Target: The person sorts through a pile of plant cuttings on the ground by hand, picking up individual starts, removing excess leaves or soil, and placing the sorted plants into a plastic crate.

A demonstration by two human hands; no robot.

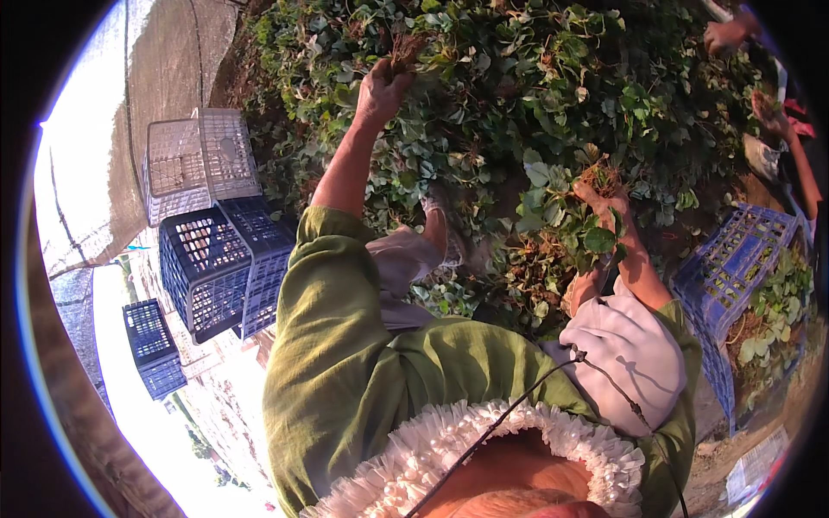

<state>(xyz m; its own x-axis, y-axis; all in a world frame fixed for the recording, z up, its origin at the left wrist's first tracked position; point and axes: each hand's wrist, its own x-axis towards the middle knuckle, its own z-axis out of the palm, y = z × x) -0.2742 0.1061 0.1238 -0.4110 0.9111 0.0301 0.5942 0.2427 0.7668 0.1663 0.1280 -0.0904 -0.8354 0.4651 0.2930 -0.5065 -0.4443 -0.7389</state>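
Note:
My left hand (382,97) reaches out over a broad heap of leafy plants (479,123), which look like strawberry plants. Its fingers are closed on a plant with brown stringy roots (407,50). Nearer to me, my right hand (605,202) grips a bunch of leafy plants (550,194) by the root end. A tangle of reddish-brown roots (600,178) sticks up above that hand, while green leaves hang to its left and below. More plants with dry brown leaves (534,272) lie just under the bunch, between my feet.
Stacked plastic crates, one white (178,162) and one dark blue (220,265), stand at left, with a smaller crate (154,346) behind. A tilted blue crate (738,259) holding plants (771,317) is at right. Another person's hands (725,37) show at upper right. Shade netting (175,58) hangs at left.

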